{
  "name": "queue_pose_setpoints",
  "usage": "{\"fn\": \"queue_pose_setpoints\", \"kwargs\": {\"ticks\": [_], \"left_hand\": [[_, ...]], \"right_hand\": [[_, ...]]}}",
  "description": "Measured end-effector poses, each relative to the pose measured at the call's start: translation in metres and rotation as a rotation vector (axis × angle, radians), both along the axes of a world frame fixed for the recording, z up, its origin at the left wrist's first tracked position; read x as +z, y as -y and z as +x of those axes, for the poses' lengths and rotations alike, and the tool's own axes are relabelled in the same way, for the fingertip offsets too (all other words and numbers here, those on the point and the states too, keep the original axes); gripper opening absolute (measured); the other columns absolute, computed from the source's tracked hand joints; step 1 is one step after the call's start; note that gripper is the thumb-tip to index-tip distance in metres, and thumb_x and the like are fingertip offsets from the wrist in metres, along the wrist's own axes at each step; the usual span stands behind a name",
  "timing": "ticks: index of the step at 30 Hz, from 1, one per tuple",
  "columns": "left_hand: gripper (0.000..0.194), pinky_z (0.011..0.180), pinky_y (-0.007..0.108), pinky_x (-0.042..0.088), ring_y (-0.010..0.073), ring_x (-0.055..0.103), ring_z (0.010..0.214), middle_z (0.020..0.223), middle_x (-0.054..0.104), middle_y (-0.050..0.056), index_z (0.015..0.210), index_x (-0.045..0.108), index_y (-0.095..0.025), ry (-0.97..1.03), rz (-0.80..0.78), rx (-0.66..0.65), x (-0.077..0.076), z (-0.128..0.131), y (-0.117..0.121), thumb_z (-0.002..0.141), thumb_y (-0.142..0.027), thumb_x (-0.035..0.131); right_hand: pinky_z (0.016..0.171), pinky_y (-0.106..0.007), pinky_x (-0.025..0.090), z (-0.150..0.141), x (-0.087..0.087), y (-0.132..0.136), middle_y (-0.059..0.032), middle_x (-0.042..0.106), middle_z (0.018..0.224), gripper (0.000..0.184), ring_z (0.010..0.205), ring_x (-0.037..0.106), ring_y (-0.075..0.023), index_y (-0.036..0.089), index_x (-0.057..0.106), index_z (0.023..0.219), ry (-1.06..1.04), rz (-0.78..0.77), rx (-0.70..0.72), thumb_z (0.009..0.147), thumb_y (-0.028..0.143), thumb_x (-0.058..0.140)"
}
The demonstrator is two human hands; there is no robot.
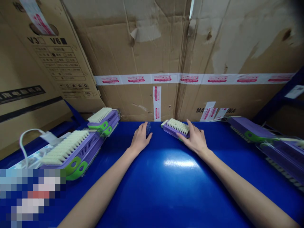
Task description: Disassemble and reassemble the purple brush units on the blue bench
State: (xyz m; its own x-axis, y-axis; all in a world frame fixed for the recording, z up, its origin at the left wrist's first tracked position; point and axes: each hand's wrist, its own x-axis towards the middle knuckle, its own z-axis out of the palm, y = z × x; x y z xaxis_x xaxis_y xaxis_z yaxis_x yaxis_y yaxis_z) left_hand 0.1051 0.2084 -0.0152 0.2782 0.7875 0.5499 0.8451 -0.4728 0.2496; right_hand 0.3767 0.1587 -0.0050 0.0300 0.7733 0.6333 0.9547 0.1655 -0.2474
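My right hand (pixel 196 138) grips the right end of a purple scrubbing brush (pixel 174 129), thumb on the near side and fingers behind. The brush's cream bristles (pixel 179 126) face up. To the left, my left hand (pixel 140 139) rests on the blue table with fingers stretched forward and thumb apart. A small clear plastic piece (pixel 148 128) lies beside its fingertips; I cannot tell whether they touch it.
Purple and green brushes (pixel 95 142) lie in stacks at the left, bristles up on top. More brushes (pixel 251 128) lie at the right. A white cable and plug (pixel 49 137) sit at the left. Large cardboard boxes (pixel 137 57) stand behind the blue table (pixel 166 193).
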Motion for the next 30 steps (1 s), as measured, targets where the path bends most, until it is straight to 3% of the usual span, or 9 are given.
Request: {"fn": "queue_pose_setpoints", "kwargs": {"ticks": [4,7,10,13,17,25,30], "left_hand": [[0.048,0.102,0.052,0.032,0.0305,0.044,0.123,0.13,0.049,0.018,0.133,0.037,-0.015,-0.028,0.124,-0.013,0.011,0.003,0.009,0.091,-0.039,0.041],[0.047,0.105,0.051,0.029,0.0297,0.044,0.124,0.13,0.049,0.018,0.131,0.041,-0.014,-0.045,0.223,-0.073,0.018,0.006,0.017,0.092,-0.04,0.037],[0.053,0.105,0.051,0.029,0.0306,0.044,0.124,0.132,0.048,0.019,0.13,0.043,-0.012,-0.092,0.279,-0.188,0.021,0.01,0.024,0.09,-0.046,0.041],[0.06,0.107,0.051,0.027,0.031,0.044,0.124,0.132,0.049,0.019,0.132,0.042,-0.013,-0.171,0.265,-0.273,0.021,0.015,0.027,0.086,-0.051,0.047],[0.068,0.108,0.051,0.026,0.0293,0.044,0.125,0.133,0.05,0.017,0.137,0.035,-0.014,-0.2,0.212,-0.288,0.018,0.016,0.024,0.085,-0.053,0.051],[0.065,0.107,0.049,0.026,0.028,0.042,0.126,0.133,0.049,0.016,0.138,0.034,-0.014,-0.217,0.171,-0.268,0.015,0.014,0.02,0.086,-0.05,0.051],[0.063,0.106,0.049,0.027,0.0292,0.043,0.125,0.131,0.05,0.016,0.136,0.037,-0.015,-0.239,0.17,-0.261,0.016,0.015,0.021,0.085,-0.049,0.053]], "right_hand": [[0.071,-0.036,0.041,-0.006,0.007,0.011,-0.004,0.061,0.062,0.048,0.061,0.057,-0.0203,0.014,0.056,0.121,-0.011,0.081,0.161,0.09,0.045,0.037],[0.073,-0.036,0.039,-0.014,0.008,0.013,-0.008,0.065,0.075,0.042,0.07,0.058,-0.0213,0.013,0.058,0.117,0.091,0.115,0.214,0.091,0.037,0.036],[0.078,-0.037,0.038,-0.015,0.005,0.008,-0.0105,0.065,0.086,0.04,0.084,0.057,-0.0239,0.012,0.057,0.118,0.116,0.114,0.155,0.092,0.033,0.036],[0.083,-0.039,0.038,-0.008,0.0,0.003,-0.0123,0.064,0.101,0.047,0.097,0.054,-0.0268,0.012,0.052,0.125,0.074,0.061,0.139,0.09,0.042,0.041],[0.088,-0.04,0.039,-0.003,-0.004,0.001,-0.0147,0.059,0.12,0.067,0.108,0.053,-0.0281,0.013,0.042,0.135,0.042,-0.12,0.233,0.085,0.058,0.046],[0.082,-0.04,0.036,-0.023,0.009,0.014,-0.0181,0.061,0.111,0.09,0.1,0.054,-0.0321,0.01,0.041,0.135,0.263,-0.168,0.169,0.072,0.074,0.05],[0.079,-0.038,0.034,-0.038,0.013,0.021,-0.0187,0.062,0.109,0.091,0.097,0.056,-0.0311,0.01,0.037,0.137,0.262,-0.224,0.112,0.073,0.075,0.047]]}}
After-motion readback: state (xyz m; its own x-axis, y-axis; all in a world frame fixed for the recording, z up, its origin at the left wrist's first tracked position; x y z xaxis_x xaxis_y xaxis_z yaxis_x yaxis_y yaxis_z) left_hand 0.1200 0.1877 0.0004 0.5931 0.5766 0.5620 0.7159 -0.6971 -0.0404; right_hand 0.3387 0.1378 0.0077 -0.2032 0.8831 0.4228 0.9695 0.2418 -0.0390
